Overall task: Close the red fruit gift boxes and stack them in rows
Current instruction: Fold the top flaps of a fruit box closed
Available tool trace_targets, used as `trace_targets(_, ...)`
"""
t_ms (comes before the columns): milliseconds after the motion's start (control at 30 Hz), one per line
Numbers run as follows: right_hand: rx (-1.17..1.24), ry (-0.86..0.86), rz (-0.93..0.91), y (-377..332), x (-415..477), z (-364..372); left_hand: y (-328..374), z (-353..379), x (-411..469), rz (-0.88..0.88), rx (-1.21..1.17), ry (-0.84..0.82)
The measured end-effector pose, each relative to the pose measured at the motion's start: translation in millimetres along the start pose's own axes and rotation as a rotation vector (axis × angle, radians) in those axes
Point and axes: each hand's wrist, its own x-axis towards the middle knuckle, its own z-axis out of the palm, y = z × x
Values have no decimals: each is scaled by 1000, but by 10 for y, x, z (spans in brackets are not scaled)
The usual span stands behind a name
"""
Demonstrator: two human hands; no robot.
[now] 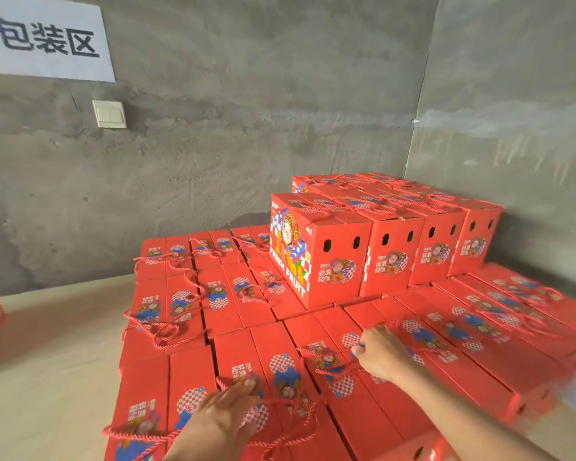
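While pressing with flat left hand (220,417), lift stiff, probably light box (366,414) under right hand (381,354) by its pinched rope handle (326,351).

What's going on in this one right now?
A person works over a layer of closed red gift boxes. The left hand lies flat on a near box top, while the right hand appears to grip the rope handle of the neighbouring box. A second tier stands in the corner behind.
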Motion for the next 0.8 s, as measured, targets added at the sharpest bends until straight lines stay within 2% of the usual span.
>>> trace_targets(67,65,24,-106,-121,-98,77,9,1,-88,24,29,-36)
trace_targets(167,124,-78,-232,-431,-253,232,-49,35,-151,-82,71,-67)
trace_targets(267,88,-27,-240,-647,-331,307,-21,115,-219,-83,99,-31)
trace_targets(333,19,51,-228,-714,-357,314,45,59,-296,-135,138,-109)
trace_targets(400,-47,95,-225,-761,-381,331,97,-9,-324,-179,218,-99)
trace_targets(533,-169,136,-243,-889,-473,413,33,-50,-420,-293,167,-133)
trace_targets(600,-166,85,-229,-929,-478,401,-18,-23,-498,-244,167,-69)
trace_targets(667,-78,-48,-197,-964,-492,346,-45,4,-591,-248,121,-157)
trace_targets(733,-35,-142,-176,-1000,-497,262,-66,71,-667,-241,131,-48)
trace_targets(800,-39,-200,-159,-1051,-499,211,-60,75,-668,-224,78,-70)
